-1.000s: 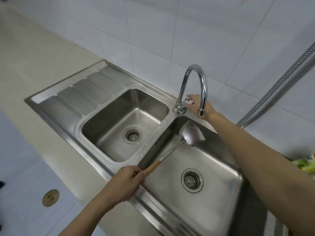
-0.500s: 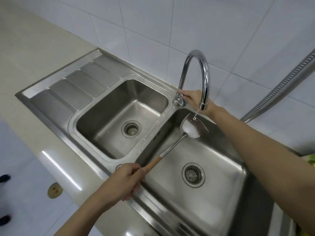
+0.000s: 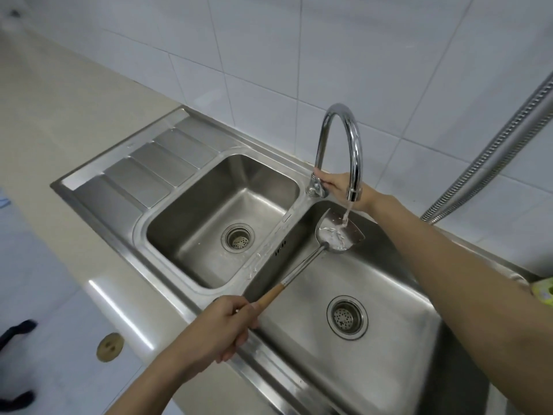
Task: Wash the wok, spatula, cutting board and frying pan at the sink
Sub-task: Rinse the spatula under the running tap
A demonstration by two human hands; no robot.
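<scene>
White tiled wall behind a steel double sink [image 3: 389, 348] set in a beige bench [image 3: 59, 121]. Left hand [image 3: 218, 330] has its fingers wrapped round the spatula [image 3: 338, 232] handle, blade under the running tap [image 3: 341, 145] over the right basin. Right hand [image 3: 344, 187] grips the tap lever

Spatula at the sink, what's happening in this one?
A person is rinsing the spatula. The left hand grips its wooden handle and holds the metal blade over the right basin, under water running from the faucet. The right hand is at the faucet's base, on the valve.
</scene>
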